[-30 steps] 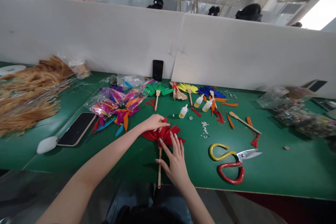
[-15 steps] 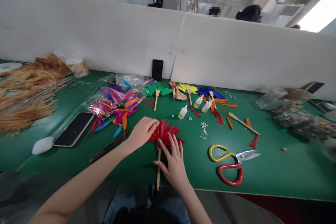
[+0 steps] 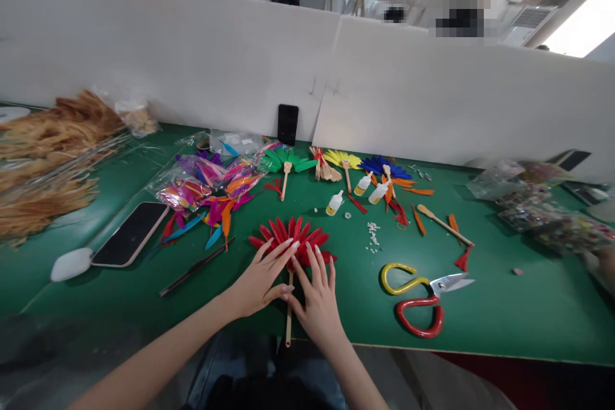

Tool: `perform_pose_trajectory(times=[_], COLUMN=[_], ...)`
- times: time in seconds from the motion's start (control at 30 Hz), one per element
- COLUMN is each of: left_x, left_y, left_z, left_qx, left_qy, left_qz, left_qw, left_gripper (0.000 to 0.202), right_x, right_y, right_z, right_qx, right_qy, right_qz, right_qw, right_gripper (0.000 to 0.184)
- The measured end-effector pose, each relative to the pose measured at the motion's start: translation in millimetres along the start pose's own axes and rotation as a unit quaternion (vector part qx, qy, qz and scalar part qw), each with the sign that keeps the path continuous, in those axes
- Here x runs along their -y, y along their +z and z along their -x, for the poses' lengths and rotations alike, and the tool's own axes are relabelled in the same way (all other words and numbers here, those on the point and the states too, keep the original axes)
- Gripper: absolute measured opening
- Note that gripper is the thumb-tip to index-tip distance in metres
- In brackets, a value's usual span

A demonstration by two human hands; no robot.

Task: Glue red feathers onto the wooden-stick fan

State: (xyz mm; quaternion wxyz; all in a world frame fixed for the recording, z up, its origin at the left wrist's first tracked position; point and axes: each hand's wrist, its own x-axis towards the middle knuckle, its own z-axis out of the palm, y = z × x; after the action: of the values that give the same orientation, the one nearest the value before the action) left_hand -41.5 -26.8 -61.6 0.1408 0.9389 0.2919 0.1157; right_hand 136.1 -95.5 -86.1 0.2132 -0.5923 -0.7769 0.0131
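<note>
A red feather fan [image 3: 293, 229] lies on the green table in front of me, its wooden handle pointing at my body. My left hand [image 3: 262, 275] rests on the fan's left and middle feathers, fingers stretched out. Across its lower right feathers lies my right hand [image 3: 317, 291], fingers spread. Both thumbs come together over the top of the handle, and the hands hide the fan's centre. Farther back lie a green feather fan [image 3: 287, 160], a yellow feather fan [image 3: 344, 160] and a blue feather fan [image 3: 391, 168].
Scissors [image 3: 435, 298] with yellow and red handles lie to the right, beside small white beads [image 3: 373, 235]. Small glue bottles [image 3: 335, 204] stand behind. Leftward are a phone [image 3: 131, 235], bagged coloured feathers [image 3: 211, 182] and dry fibres [image 3: 62, 141]. A white partition [image 3: 192, 64] borders the table's back.
My left hand has come down from the top feathers and now lies flat over the fan's left side, with its left feathers fanned wider. My right hand has stayed in place.
</note>
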Motion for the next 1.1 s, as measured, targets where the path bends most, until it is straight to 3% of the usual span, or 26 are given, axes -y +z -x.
perform_pose_trajectory(times=[0.2,1.1], left_x=[5,11], left_y=[-3.0,5.1], left_z=[-1,-4], left_qx=[0.001,-0.021], left_qy=[-0.023,-0.011], left_qz=[0.028,0.01], left_qw=[0.999,1.0], left_gripper=[0.068,0.068], right_x=[2,1], right_y=[-4,-4], right_z=[-1,-1], right_qx=[0.007,0.012], right_qy=[0.002,0.004], right_qz=[0.001,-0.005], right_qw=[1.0,1.0], right_gripper=[0.065,0.062])
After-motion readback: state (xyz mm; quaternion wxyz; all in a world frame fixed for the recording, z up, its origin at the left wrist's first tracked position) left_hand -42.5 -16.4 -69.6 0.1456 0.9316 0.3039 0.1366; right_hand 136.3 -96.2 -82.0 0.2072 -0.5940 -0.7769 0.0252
